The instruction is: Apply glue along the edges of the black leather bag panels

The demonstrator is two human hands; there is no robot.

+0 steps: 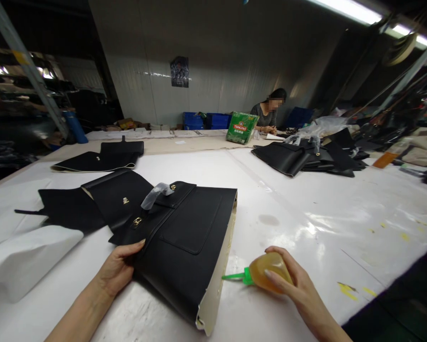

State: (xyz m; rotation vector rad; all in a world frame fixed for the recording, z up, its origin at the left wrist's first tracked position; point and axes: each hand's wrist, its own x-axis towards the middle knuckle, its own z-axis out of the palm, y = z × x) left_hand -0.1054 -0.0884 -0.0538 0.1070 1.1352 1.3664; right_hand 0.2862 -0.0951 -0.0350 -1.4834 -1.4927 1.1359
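A black leather bag panel [185, 237] with gold hardware and a plastic-wrapped handle [156, 194] lies bent over on the white table. My left hand [119, 268] grips its near left side, thumb on top and fingers underneath. In my right hand [288, 280] is a squeeze bottle [266, 270] of amber liquid, held on its side with fingers wrapped round it. Its green nozzle tip is at the panel's pale right edge [218, 275]; whether it touches cannot be told. A glossy line runs along part of that edge.
More black leather pieces [99, 156] lie at the left, and a pile of them [306, 156] at the back right. White sheets [28, 256] cover the left side. A green box [241, 127] stands near a seated person [266, 116]. Another amber container [384, 159] is far right.
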